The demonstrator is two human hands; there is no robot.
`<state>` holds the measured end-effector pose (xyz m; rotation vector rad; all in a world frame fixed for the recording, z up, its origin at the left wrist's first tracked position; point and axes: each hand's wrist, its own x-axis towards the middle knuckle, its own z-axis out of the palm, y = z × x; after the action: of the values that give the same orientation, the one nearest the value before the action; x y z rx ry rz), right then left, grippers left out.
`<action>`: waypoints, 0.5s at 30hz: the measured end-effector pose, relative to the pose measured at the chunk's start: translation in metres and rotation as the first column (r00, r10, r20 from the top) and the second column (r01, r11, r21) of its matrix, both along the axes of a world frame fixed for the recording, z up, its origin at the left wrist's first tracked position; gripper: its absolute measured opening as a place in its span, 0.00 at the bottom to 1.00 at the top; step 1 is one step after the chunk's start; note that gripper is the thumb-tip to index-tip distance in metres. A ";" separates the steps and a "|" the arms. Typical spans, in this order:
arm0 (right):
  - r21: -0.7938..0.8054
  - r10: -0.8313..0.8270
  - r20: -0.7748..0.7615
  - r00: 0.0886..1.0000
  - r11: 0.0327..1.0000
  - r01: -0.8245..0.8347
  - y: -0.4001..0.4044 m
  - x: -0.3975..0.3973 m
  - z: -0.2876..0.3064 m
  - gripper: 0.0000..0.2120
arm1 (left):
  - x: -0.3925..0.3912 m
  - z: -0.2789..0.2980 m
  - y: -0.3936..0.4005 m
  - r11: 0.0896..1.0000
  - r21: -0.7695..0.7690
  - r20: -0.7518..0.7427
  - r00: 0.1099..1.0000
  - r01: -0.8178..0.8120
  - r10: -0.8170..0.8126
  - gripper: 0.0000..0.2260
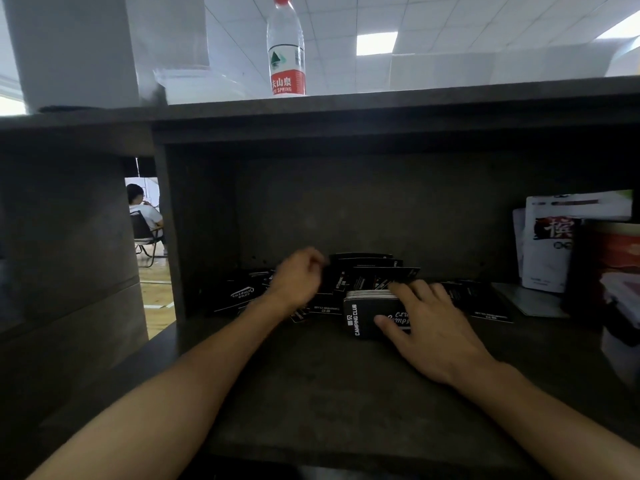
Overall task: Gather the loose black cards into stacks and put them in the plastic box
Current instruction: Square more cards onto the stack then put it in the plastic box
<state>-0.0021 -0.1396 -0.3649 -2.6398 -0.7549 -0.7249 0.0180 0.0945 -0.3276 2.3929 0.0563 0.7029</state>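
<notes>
The right hand (427,327) grips a squared stack of black cards (367,315), thumb pressed across its printed top face and fingers curled over the far edge, so the stack sits on the dark shelf (311,386) under the palm. The left hand (299,280) reaches further back into the loose black cards (374,271), fingers bent down among them; it is blurred, and whether it pinches a card cannot be told. The loose cards lie scattered across the back of the shelf, some fanned and overlapping behind the stack, others flat to the left (242,294) and to the right (485,299) of the hands. A flat pale sheet (530,299) lies just beyond the right-hand cards. Upright packets and printed boxes (554,244) lean at the shelf's right end. On the ledge above stands a water bottle (286,46) with a red label, upright. Through the gap at left, a seated person (143,216) is visible well away.
</notes>
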 end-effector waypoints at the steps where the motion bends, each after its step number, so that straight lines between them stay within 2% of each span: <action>1: 0.000 -0.002 0.004 1.000 1.000 0.002 0.000 0.000 0.000 0.29 | 0.004 -0.002 0.019 0.966 0.224 -0.011 0.991 -0.131 0.137 0.16; 2: 0.001 -0.004 0.006 1.000 1.000 0.004 0.000 0.000 -0.001 0.29 | 0.007 -0.006 0.037 0.907 0.375 -0.079 0.968 -0.192 0.237 0.21; 3: 0.005 -0.007 0.007 1.000 1.000 0.007 0.000 0.000 -0.001 0.29 | 0.008 -0.010 0.053 0.865 0.465 -0.173 0.940 -0.185 0.294 0.25; 5: 0.011 -0.010 0.007 1.000 1.000 0.010 0.000 0.000 -0.001 0.28 | 0.006 -0.015 0.071 0.860 0.498 -0.316 0.899 -0.115 0.303 0.27; 6: 0.012 -0.010 0.008 1.000 1.000 0.009 0.000 -0.001 -0.001 0.29 | 0.006 -0.017 0.076 0.860 0.500 -0.315 0.902 -0.107 0.295 0.26; 9: 0.019 -0.005 0.004 1.000 1.000 0.005 -0.001 -0.001 0.000 0.28 | 0.008 -0.017 0.080 0.776 0.605 -0.133 0.939 -0.177 0.318 0.18; 13: 0.026 -0.002 -0.003 1.000 1.000 0.002 -0.001 -0.003 0.001 0.28 | 0.003 -0.013 0.069 0.765 0.603 -0.020 0.954 -0.228 0.300 0.11; 15: 0.034 -0.002 0.003 1.000 0.999 0.001 -0.002 -0.003 0.001 0.28 | -0.006 -0.006 0.060 0.701 0.616 0.181 0.931 -0.359 0.317 0.11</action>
<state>-0.0052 -0.1411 -0.3642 -2.6094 -0.7348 -0.7359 0.0124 0.1542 -0.3332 3.0632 0.2812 1.1130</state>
